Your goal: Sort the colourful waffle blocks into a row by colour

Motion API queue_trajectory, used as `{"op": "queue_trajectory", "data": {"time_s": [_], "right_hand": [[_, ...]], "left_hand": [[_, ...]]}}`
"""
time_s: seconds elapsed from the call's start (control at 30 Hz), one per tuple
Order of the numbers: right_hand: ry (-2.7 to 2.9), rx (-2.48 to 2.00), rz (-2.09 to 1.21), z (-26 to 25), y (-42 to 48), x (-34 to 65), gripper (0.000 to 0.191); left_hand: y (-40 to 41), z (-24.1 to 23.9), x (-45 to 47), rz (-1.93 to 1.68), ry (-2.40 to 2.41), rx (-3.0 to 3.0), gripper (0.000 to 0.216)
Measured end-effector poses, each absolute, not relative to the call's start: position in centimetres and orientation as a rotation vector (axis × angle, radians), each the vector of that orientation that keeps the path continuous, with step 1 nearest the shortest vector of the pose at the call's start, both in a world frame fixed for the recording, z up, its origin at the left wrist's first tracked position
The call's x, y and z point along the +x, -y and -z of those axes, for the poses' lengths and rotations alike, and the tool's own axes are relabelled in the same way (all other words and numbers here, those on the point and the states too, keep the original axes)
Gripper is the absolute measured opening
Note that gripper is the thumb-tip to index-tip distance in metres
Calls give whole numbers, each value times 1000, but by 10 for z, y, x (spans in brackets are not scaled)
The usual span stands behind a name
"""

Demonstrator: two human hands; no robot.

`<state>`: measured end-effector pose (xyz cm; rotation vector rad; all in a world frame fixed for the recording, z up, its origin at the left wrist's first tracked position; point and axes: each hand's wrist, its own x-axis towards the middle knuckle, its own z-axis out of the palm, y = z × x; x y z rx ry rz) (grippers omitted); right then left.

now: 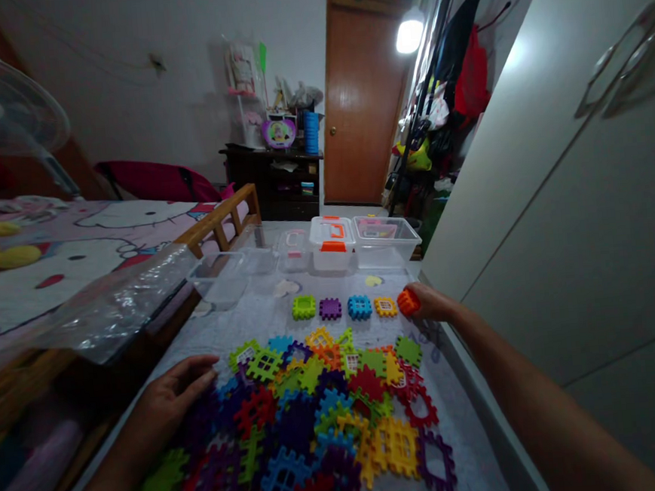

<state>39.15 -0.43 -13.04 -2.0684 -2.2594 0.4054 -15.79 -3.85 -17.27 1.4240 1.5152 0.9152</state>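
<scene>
My right hand [427, 301] is closed on an orange notched building block [407, 302] at the right end of a row. To its left in that row sit a yellow block [385, 306], a blue block [359, 307], a purple block [330, 309] and a green block [304, 307]. A wide heap of loose interlocking plastic tiles in many colours, such as a red tile [366, 383] and a yellow tile [398, 446], spreads nearer to me. At the heap's left edge my left hand [183, 389] hovers or rests with fingers apart, holding nothing.
Behind the row stand a lidded clear box [333, 254] with orange clips and an open clear bin [388, 252]. Clear plastic containers [219, 273] and a plastic bag [111, 312] lie to the left, beside a wooden bed rail [218, 231]. A pale cabinet [575, 218] rises on the right.
</scene>
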Motion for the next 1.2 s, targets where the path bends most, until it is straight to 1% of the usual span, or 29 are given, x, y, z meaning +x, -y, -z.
{"op": "queue_trajectory", "data": {"time_s": [0.17,0.3,0.37,0.47,0.5,0.53,0.57,0.63,0.7,0.73,0.83,0.93,1.0,1.13,1.2], "right_hand": [[2246,-2090,-372,130,6,390,37],[2219,-2122,-369,132,6,388,42],[2191,-2129,-364,128,8,388,55],[2134,-2125,-329,113,21,389,84],[2110,-2117,-308,106,28,388,89],[2082,-2099,-287,98,37,386,89],[2053,-2074,-270,91,47,382,86],[1948,-1946,-279,80,71,367,66],[1994,-1815,-432,75,94,343,43],[2053,-1750,-520,76,104,329,38],[2176,-1644,-619,87,122,290,33],[2230,-1647,-602,101,126,266,41],[2246,-1661,-597,108,124,260,41],[2231,-1654,-559,117,122,260,33],[2188,-1647,-538,121,121,263,36]], "left_hand": [[41,168,-156,-934,-1518,1424,52],[41,166,-154,-946,-1534,1449,53],[41,167,-155,-949,-1535,1452,53],[42,169,-156,-926,-1546,1462,52],[42,168,-156,-917,-1543,1464,52],[42,168,-156,-911,-1538,1464,53],[43,167,-155,-910,-1531,1461,53],[43,164,-154,-912,-1516,1453,53],[44,162,-153,-911,-1508,1450,52],[44,162,-152,-910,-1506,1451,53],[44,161,-151,-904,-1506,1461,54],[43,162,-152,-923,-1509,1493,54],[43,163,-153,-929,-1514,1508,54],[43,163,-154,-930,-1522,1521,53],[43,163,-153,-931,-1527,1537,53]]}}
